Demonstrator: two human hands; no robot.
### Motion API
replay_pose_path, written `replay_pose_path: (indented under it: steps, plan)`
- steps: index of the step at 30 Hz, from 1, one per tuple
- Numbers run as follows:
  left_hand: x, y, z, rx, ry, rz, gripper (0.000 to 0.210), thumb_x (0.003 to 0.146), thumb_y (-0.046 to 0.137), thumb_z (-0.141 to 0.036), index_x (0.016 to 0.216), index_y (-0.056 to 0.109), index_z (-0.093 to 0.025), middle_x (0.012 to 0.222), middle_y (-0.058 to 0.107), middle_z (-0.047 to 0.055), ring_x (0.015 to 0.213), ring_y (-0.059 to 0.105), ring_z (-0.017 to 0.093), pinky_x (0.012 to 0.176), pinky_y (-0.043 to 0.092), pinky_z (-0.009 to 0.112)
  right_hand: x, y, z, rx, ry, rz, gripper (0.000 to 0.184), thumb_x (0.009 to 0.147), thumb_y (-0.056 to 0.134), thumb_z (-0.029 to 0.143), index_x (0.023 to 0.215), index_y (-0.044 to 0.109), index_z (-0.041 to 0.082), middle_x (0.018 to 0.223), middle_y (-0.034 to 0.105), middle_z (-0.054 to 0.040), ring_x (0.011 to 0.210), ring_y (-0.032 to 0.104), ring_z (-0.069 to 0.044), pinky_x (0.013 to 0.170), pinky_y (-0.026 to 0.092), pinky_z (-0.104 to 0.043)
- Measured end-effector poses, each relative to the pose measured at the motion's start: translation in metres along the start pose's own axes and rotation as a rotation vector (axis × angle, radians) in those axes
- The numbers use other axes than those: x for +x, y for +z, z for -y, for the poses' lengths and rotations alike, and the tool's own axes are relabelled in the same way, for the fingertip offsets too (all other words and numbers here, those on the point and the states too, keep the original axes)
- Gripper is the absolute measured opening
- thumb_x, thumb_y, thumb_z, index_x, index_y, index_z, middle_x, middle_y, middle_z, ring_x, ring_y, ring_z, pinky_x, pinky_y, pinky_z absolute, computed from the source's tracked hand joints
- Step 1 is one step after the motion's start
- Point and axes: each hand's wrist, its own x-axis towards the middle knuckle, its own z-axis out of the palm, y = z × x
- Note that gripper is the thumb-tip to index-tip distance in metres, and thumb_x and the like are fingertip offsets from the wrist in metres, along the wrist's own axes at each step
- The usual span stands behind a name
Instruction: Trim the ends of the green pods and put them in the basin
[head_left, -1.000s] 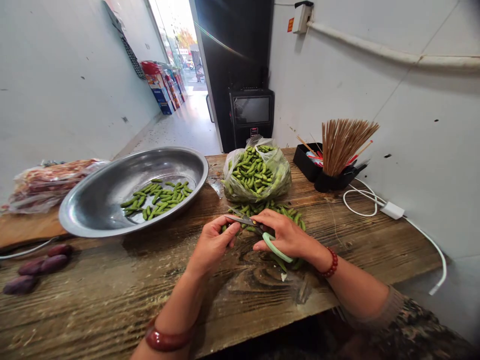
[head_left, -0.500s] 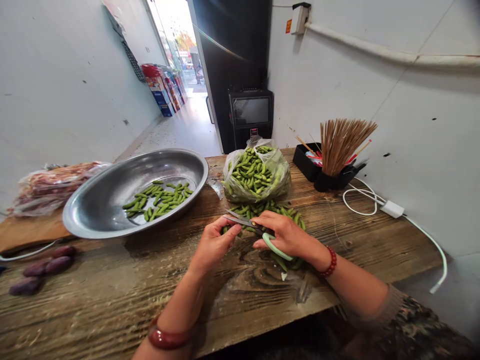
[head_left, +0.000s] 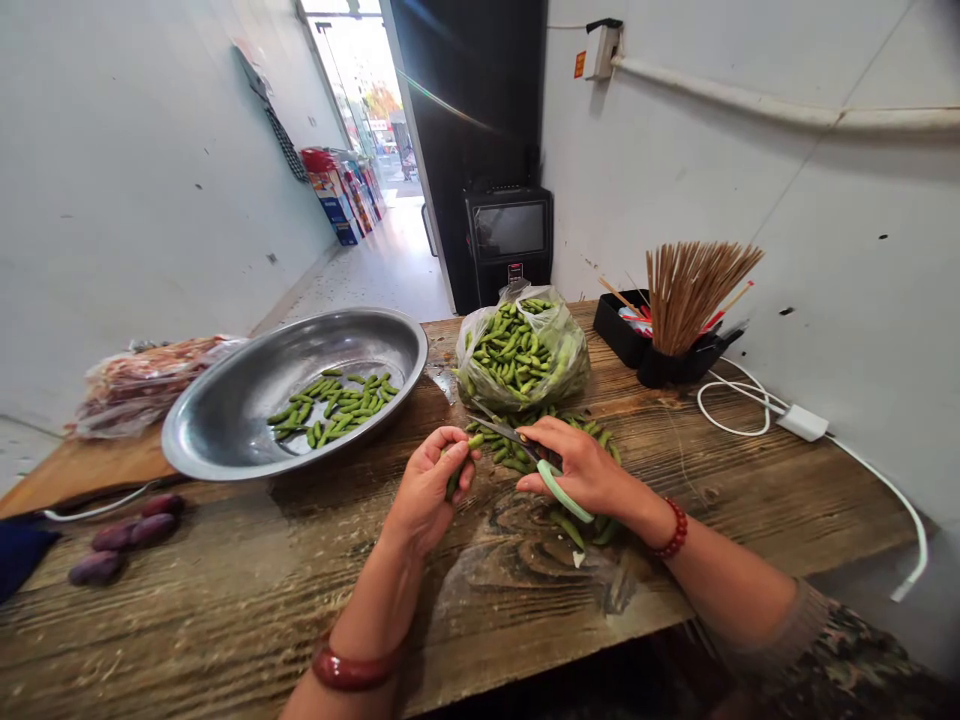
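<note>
Between the thumb and fingers of my left hand is a green edamame pod, partly hidden by the fingers. My right hand is closed around the pale green handles of a pair of scissors. The scissor blades are spread and point left, just above the pod. Loose pods lie in a pile on the table under and behind the scissors. A clear plastic bag full of pods stands behind that pile. Several more pods rest in a wide metal basin on the left.
Bagged meat sits on a wooden board at the far left, with several dark purple oval things in front. At the right stand a black holder with brown sticks and a white cable. The wooden table's front edge is close.
The scissor blades have opened and moved away from my left fingers. My left hand has turned, so the pod shows more. The whole view has shifted slightly.
</note>
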Motion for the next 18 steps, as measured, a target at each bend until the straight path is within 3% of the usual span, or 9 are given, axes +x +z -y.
replay_pose_path:
  steps: [5,18]
  plan:
    - [0.000,-0.001,0.001,-0.014,-0.010,0.030,0.030,0.071,0.075,-0.030,0.095,0.065,-0.014,0.072,0.060,0.000,0.051,0.045,0.005,0.041,0.028,0.014,-0.002,0.001,0.005,-0.054,-0.042,0.047,0.056,0.077,0.075,0.036,0.126,0.054,0.019,0.106,0.060,-0.0082,0.088,0.059,-0.019,0.076,0.049,-0.030]
    - [0.000,0.000,0.013,0.155,0.051,0.012,0.031,0.068,0.079,-0.036,0.088,0.067,-0.015,0.056,0.049,-0.006,0.046,0.036,0.005,0.042,0.023,0.017,-0.003,0.002,0.010,-0.092,-0.022,0.099,0.056,0.078,0.074,0.040,0.126,0.054,0.019,0.104,0.060,-0.0073,0.088,0.060,-0.019,0.077,0.049,-0.030]
